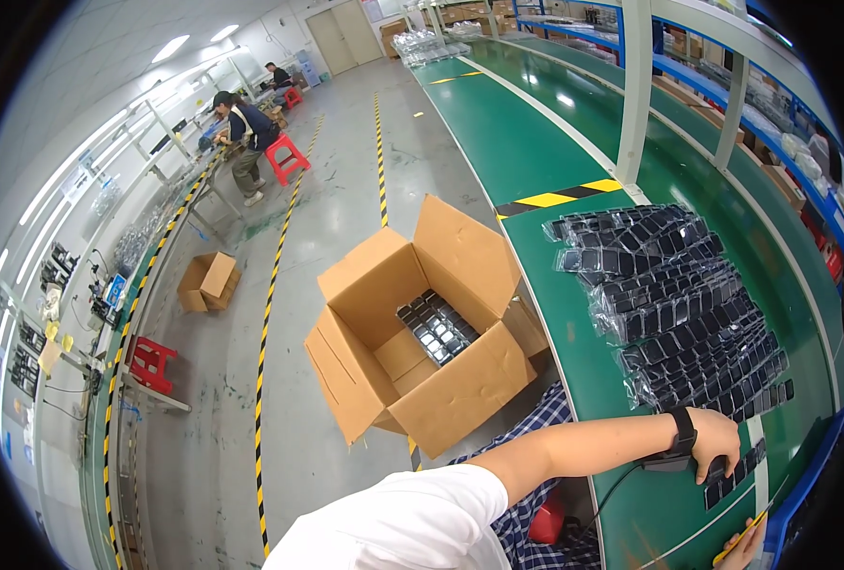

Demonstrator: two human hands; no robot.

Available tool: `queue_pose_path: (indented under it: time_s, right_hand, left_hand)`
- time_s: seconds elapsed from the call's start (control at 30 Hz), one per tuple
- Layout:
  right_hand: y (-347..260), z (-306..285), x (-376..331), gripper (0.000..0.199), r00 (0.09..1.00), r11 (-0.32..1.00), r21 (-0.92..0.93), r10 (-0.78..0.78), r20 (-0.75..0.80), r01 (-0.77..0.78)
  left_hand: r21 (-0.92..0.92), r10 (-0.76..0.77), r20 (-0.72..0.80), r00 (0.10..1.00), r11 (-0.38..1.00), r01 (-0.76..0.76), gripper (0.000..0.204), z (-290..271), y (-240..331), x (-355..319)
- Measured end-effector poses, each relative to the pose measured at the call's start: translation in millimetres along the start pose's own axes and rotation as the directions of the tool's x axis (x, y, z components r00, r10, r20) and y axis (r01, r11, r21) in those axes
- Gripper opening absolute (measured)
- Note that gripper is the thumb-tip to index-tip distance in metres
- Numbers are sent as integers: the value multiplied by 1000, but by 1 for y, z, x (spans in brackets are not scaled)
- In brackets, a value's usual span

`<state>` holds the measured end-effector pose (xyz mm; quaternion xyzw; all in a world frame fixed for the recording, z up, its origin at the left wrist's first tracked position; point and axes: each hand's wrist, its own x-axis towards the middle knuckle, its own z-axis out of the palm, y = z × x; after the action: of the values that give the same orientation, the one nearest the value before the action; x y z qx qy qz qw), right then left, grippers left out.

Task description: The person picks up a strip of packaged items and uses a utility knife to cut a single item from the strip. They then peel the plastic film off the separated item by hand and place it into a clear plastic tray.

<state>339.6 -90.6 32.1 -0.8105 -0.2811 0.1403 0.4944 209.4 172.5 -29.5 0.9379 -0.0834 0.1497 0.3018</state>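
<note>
My left hand [714,439], with a black band on its wrist, reaches over the green bench. Its thumb and fingers are closed around a small black rectangular piece [717,469], one of a short row of like pieces in clear plastic. At the lower right, partly cut off by the dark rim, my right hand [747,545] is closed on a thin, long yellow item [738,541] whose kind I cannot make out. Just beyond my left hand lie many overlapping plastic-wrapped rows of black rectangular pieces [679,294].
Left of the bench [546,161] stands an open cardboard box [460,404] holding wrapped black pieces [436,328]. A smaller carton [208,282] and a red stool [151,366] are farther left. Two people sit at the far-left workbench. A post [634,95] rises from the bench.
</note>
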Motion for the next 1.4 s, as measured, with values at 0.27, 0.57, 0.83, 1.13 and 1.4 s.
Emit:
queue_pose_path:
  time_s: [0.27,0.57,0.83,1.13,1.4]
  right_hand:
    - [-3,5,-1,37,1000,1000,14,-1,-10,1]
    - [10,3,6,37,1000,998,56,-20,-14,21]
    - [26,-2,13,35,999,995,91,-29,-33,32]
    - [35,-3,17,34,997,997,61,-53,-63,57]
    - [32,-3,16,35,993,994,31,-106,-57,107]
  left_hand:
    - [34,-31,-30,999,999,32,56,0,1,0]
    - [16,-45,-35,998,999,46,57,2,-1,1]
    - [17,-62,-20,998,998,63,58,3,-1,1]
    - [33,-52,-30,998,998,53,58,2,1,1]
    - [45,-48,-29,998,998,50,57,1,1,1]
